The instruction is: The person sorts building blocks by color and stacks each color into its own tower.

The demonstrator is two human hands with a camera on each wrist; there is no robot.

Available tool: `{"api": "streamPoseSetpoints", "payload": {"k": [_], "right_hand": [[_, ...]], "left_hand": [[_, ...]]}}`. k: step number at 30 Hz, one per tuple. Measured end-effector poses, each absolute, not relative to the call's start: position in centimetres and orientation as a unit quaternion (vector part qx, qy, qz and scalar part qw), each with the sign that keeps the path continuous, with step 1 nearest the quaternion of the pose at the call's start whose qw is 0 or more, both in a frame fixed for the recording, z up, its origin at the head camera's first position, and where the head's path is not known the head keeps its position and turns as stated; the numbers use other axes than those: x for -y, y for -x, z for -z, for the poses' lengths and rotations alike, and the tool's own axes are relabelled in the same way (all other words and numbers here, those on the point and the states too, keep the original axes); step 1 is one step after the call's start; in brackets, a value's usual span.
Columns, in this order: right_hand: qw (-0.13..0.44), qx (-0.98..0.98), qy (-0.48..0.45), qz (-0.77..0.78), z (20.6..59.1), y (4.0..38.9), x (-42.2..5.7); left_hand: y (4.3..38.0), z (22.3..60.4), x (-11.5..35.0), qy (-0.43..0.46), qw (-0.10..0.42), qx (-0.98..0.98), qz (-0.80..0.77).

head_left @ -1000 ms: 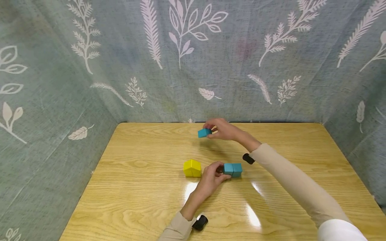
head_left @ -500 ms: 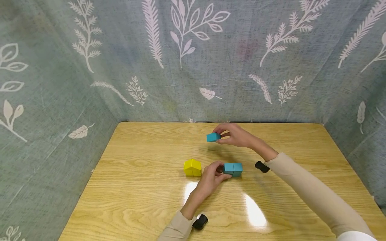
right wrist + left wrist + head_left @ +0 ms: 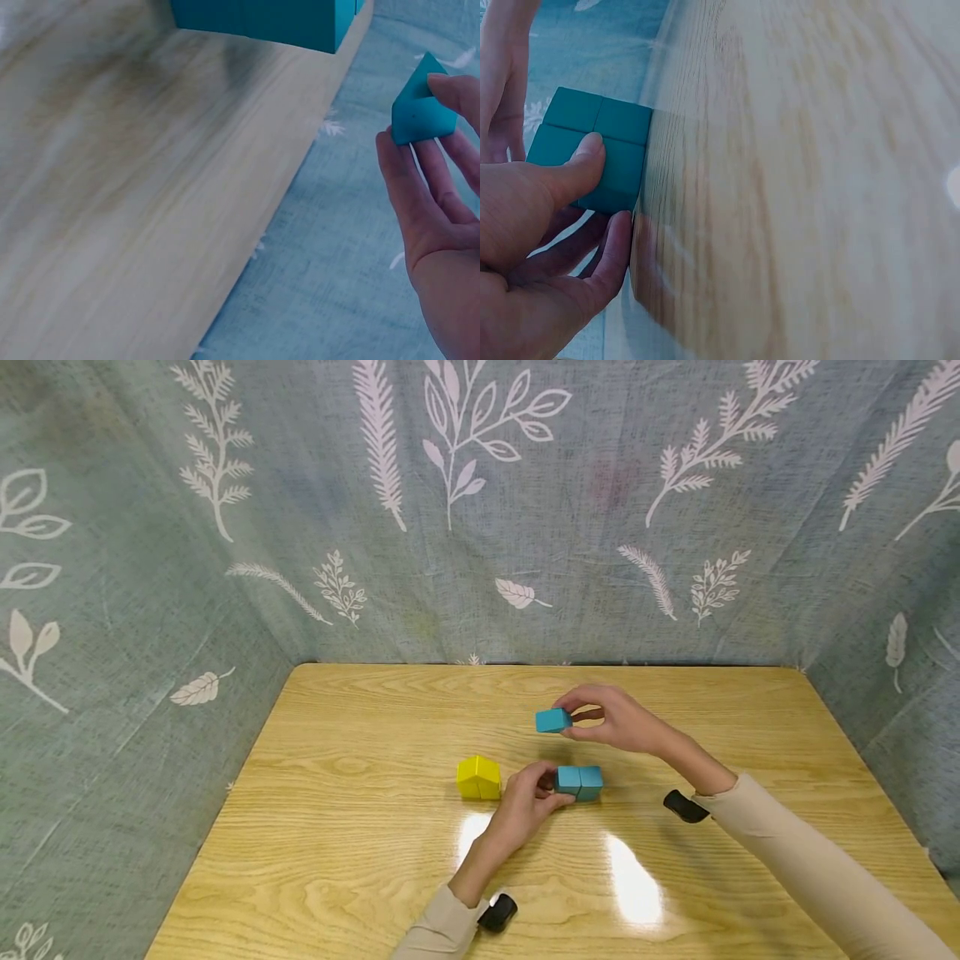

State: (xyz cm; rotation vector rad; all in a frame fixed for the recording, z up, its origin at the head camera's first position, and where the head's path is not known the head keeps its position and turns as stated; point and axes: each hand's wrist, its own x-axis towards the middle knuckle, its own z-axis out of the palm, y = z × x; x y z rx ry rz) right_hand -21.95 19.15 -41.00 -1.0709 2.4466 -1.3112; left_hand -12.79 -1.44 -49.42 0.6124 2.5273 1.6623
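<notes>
On the table stands a stack of blue blocks (image 3: 589, 782), built from pieces set side by side. My left hand (image 3: 521, 808) grips the stack from its left side. In the left wrist view, the thumb lies across the face of the blocks (image 3: 619, 165) and the fingers curl underneath and behind. Above and behind the stack, my right hand (image 3: 611, 718) pinches a small blue block (image 3: 552, 721) in the air, apart from the others. From the right wrist, this block (image 3: 421, 116) shows a sloped side and a pointed top.
A yellow block shape (image 3: 478, 777) with a pointed top sits left of my left hand. The wooden table (image 3: 337, 827) meets patterned grey-green cloth (image 3: 525, 560) at the back and sides. Each wrist wears a black device, such as the one (image 3: 686, 807) on the right.
My right hand has moved to the right and nearer to me, carrying the small blue block toward the stack. The left hand and the stack have stayed in place.
</notes>
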Motion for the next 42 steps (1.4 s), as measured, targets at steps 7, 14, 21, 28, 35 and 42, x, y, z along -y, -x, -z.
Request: {"api": "streamPoseSetpoints", "payload": {"k": [7, 14, 21, 28, 35, 42], "right_hand": [[0.078, -0.825, 0.346, 0.44, 41.6, 20.2, -21.0], [0.072, -0.826, 0.34, 0.443, 42.2, 18.5, -22.3], [0.046, -0.816, 0.365, 0.446, 43.2, 17.3, -22.6], [0.016, -0.829, 0.384, 0.407, 44.0, 16.4, -22.4], [0.017, -0.83, 0.384, 0.404, 44.2, 15.9, -22.3], [0.016, -0.829, 0.389, 0.402, 44.4, 15.8, -22.1]], "left_hand": [[12.7, 49.4, 1.5, -0.198, 0.029, -0.82, -0.536], [12.7, 49.3, 1.5, -0.197, 0.036, -0.818, -0.539], [12.6, 49.3, 1.6, -0.199, 0.033, -0.819, -0.537], [12.5, 49.2, 1.6, -0.204, 0.035, -0.818, -0.537], [12.6, 49.2, 1.5, -0.202, 0.033, -0.82, -0.535], [12.6, 49.2, 1.5, -0.204, 0.032, -0.823, -0.53]]}}
